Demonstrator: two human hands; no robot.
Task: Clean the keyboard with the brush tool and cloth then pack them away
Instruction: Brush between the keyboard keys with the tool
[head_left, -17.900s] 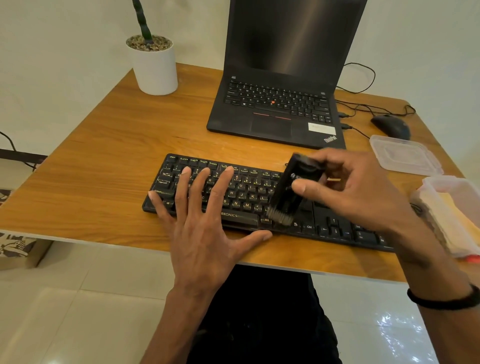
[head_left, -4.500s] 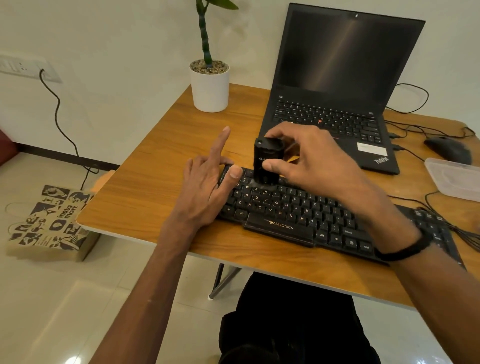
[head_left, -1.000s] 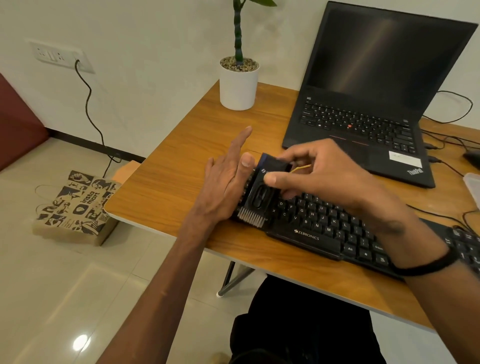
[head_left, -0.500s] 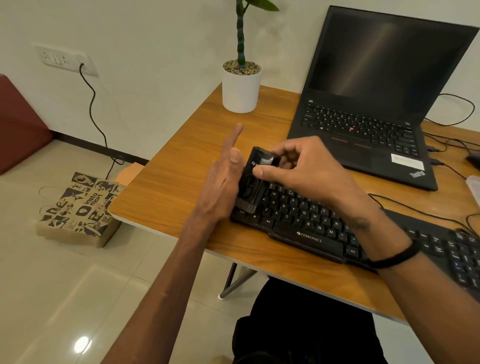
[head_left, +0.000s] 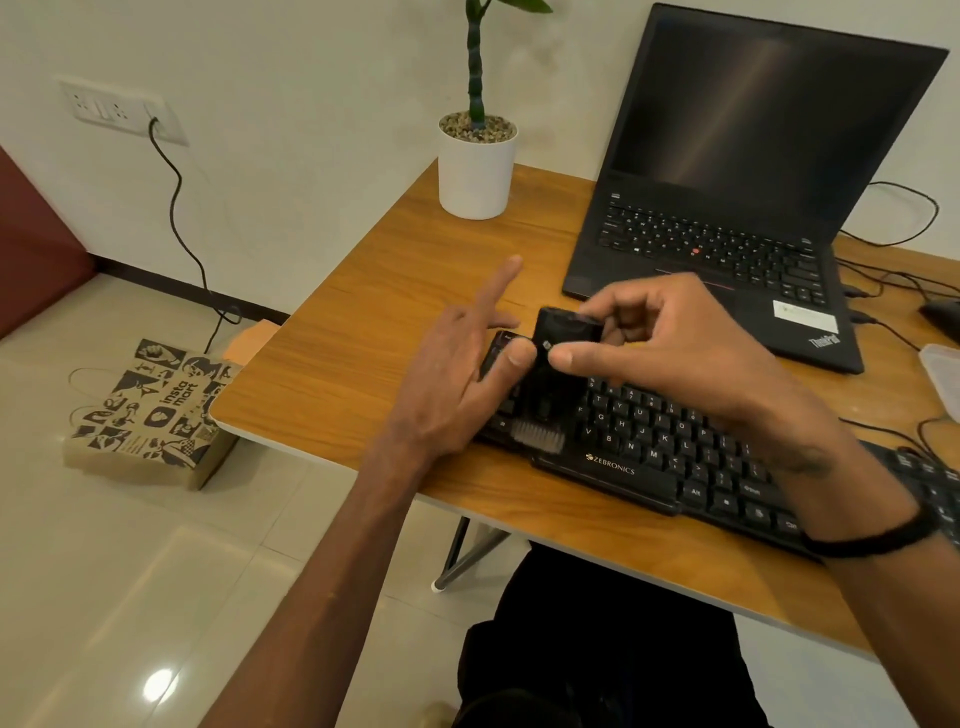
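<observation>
Head: brush tool (head_left: 551, 382) in right-hand (head_left: 670, 353) grip

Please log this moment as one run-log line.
phase: brushing | right hand: holds brush tool | bristles: on keyboard left end | left hand: steadies keyboard

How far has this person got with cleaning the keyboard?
Still brushing. The right hand holds the black brush tool, bristles down on the left end of the keyboard, which the left hand steadies. No cloth is in view, so wiping and packing away look still to come. How clean the keys are can't be judged.
</observation>
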